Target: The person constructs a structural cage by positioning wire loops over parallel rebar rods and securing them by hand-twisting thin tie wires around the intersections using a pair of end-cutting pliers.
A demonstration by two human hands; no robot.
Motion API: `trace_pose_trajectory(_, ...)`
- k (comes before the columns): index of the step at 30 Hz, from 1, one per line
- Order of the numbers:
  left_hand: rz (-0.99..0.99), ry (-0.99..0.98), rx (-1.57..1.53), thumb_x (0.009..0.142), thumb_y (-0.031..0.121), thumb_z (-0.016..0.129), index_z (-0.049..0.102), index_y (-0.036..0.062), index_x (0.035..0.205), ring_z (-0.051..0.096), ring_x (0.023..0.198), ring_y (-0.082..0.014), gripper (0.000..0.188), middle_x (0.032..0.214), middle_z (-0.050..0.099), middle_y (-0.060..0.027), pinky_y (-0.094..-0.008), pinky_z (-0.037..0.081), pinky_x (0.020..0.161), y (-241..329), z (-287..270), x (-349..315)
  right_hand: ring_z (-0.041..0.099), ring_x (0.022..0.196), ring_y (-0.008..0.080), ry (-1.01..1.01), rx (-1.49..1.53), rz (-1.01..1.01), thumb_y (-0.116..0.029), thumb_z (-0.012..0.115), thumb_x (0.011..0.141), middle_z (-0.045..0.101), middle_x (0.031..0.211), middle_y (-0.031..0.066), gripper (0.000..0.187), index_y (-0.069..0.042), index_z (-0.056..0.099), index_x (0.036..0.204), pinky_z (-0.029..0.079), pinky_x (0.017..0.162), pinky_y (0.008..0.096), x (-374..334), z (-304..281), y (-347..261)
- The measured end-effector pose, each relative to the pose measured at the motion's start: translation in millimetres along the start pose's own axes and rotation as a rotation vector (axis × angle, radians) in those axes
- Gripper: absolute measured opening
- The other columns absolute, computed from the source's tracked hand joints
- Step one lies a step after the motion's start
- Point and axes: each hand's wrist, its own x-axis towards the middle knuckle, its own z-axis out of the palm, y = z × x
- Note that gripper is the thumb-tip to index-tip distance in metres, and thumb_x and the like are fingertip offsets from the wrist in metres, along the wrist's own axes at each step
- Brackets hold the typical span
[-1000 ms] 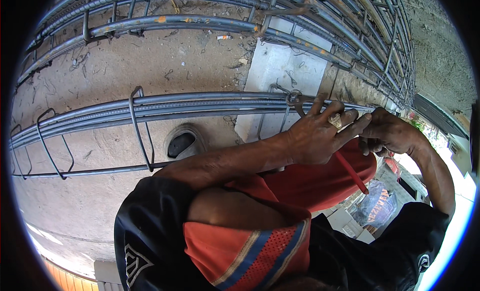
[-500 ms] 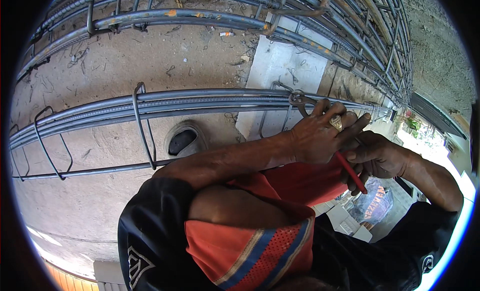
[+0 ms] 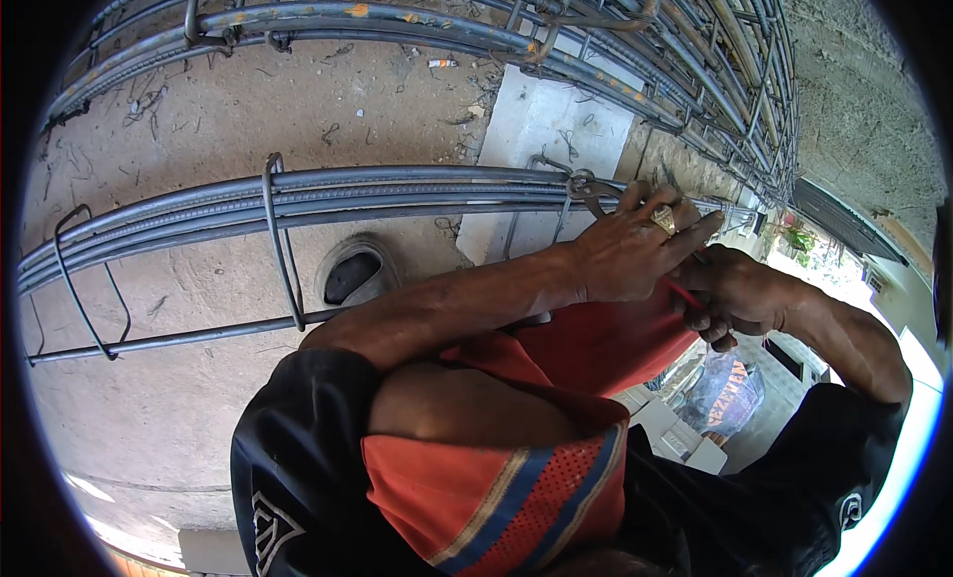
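Observation:
A pair of pincers (image 3: pixel 598 202) with red handles (image 3: pixel 685 295) has its jaws at a stirrup on the bundle of long steel bars (image 3: pixel 397 192). My left hand (image 3: pixel 635 241), wearing a ring, is closed over the pincers near the bars, hiding much of the tool. Just to its right, my right hand (image 3: pixel 740 289) is wrapped round the red handle end. Bent stirrups (image 3: pixel 282 234) hang from the bars farther left, with one lower bar (image 3: pixel 199 339) running through them. Whether wire sits in the jaws is too small to tell.
More tied rebar cages (image 3: pixel 635 71) lie along the far side. A pale board (image 3: pixel 546 120) lies under the bars. My shoe (image 3: pixel 357 271) stands close to the lower bar. Scraps of wire litter the concrete floor (image 3: pixel 268 110). A printed plastic bag (image 3: pixel 730 393) lies at the right.
My right hand has closed farther over the red handle, so less of it shows. The view has shifted slightly; my left hand stays at the same stirrup.

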Motion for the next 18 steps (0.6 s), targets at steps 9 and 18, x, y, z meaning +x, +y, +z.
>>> trace_pose_trajectory(9, -0.199, 0.321, -0.016, 0.066, 0.009, 0.068, 0.046, 0.0053, 0.126, 0.059, 0.096, -0.0311, 0.064, 0.097, 0.063, -0.0154, -0.0408, 0.042, 0.084, 0.5, -1.1, 28.2, 0.064, 0.061, 0.0257, 0.753, -1.716, -0.549, -0.009, 0.051, 0.081, 0.059, 0.067, 0.0109, 0.013, 0.003, 0.055, 0.085, 0.053, 0.055, 0.0324, -7.3, -18.6, -4.6)
trace_pose_trajectory(18, -0.052, 0.236, 0.095, 0.065, 0.025, 0.066, 0.061, 0.0079, 0.078, 0.061, 0.055, -0.0271, 0.022, 0.065, 0.061, -0.0100, -0.0372, 0.050, 0.054, -15.2, 15.7, 17.0, 0.066, 0.065, 0.0271, 0.229, -0.982, -0.182, -0.016, 0.067, 0.075, 0.062, 0.078, 0.0201, 0.032, 0.007, 0.053, 0.092, 0.056, 0.057, 0.0347, -12.0, -28.5, -13.1)
